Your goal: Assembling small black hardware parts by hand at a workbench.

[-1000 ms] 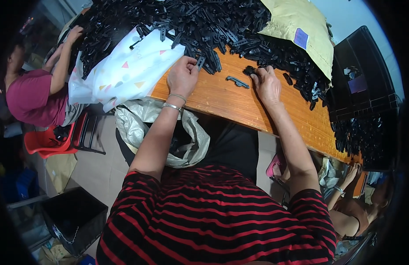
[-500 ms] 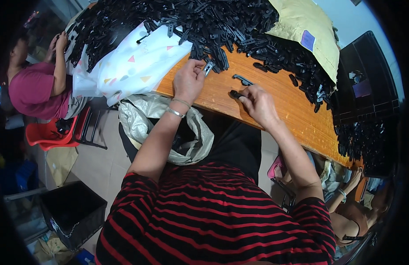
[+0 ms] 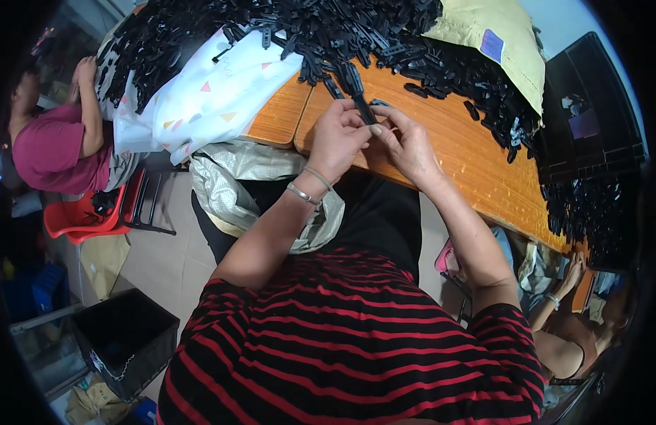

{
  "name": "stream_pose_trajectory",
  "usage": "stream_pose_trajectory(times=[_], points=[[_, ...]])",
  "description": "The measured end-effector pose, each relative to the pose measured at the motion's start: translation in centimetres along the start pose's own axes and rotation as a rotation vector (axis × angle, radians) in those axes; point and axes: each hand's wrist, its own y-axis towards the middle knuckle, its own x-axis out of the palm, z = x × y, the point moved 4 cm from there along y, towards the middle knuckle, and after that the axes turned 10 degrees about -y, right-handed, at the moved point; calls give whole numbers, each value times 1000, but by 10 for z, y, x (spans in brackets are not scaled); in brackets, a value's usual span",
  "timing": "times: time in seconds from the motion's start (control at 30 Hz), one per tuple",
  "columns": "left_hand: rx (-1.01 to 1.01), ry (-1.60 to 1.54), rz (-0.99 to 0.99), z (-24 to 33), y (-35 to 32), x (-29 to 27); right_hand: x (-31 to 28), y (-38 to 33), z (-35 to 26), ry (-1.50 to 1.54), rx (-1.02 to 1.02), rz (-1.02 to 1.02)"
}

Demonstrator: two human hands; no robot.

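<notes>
Black plastic strip stands between our two hands over the near edge of the orange table, long axis pointing away toward the black pile; left hand and right hand both pinch its near end, equally close

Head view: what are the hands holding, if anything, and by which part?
Both hands hold one narrow black plastic strip. The left hand and right hand pinch its lower end between fingertips, above the wooden table; its upper end sticks up free.
</notes>
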Motion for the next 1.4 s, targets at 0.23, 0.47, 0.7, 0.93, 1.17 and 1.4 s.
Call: stream_pose_trajectory(times=[0.23, 0.47, 0.7, 0.93, 1.17, 1.4], points=[[-97, 63, -144, 17, 17, 1, -11, 8, 29, 342, 173, -42], [-30, 331, -159, 16, 40, -9, -2, 13, 50, 390, 335, -131], [134, 606, -85, 6, 42, -15, 9, 14, 49, 402, 407, -119], [77, 818, 4, 2, 48, -16, 7, 23, 44, 261, 472, -195], [140, 943, -5, 6, 41, -18, 8, 20, 39, 145, 469, -214], [37, 867, -85, 53, -49, -79, -13, 3, 62, 137, 275, -208]])
